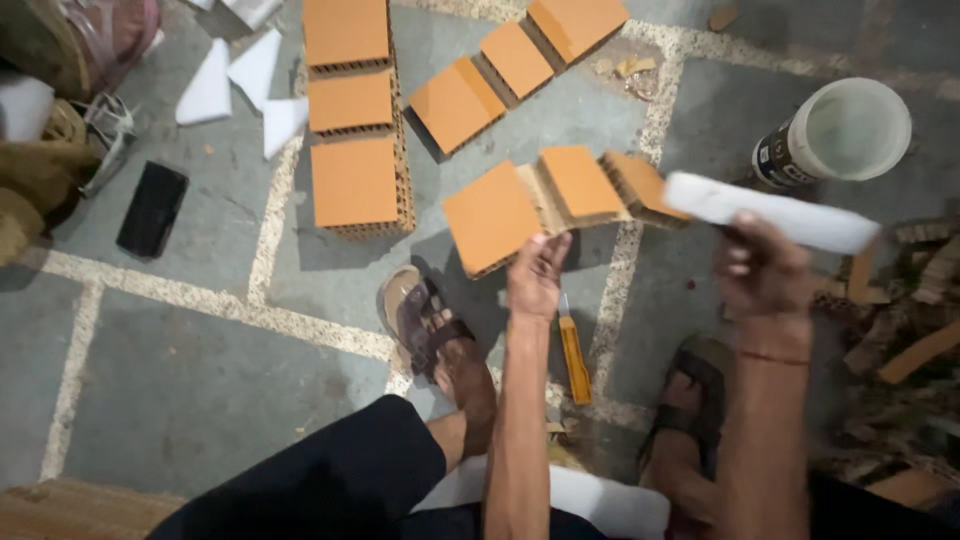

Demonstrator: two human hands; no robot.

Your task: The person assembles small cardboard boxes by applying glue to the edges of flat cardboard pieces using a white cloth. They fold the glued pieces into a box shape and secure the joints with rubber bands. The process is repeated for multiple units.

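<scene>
My left hand (537, 275) reaches toward the near edge of an orange hollow block (492, 217) on the floor, its fingers bent by the block; contact is unclear. Two more orange blocks (582, 183) lie tilted just right of it. My right hand (762, 268) grips a long white foam strip (770, 211), held level above the floor and blurred by motion. An orange utility knife (574, 358) lies on the floor between my two sandalled feet.
Several orange blocks (352, 102) sit in rows further out. A white bucket (846, 133) lies at the right, broken brick rubble (905, 330) beneath it. White foam scraps (240, 82) and a black phone (152, 208) are at the left.
</scene>
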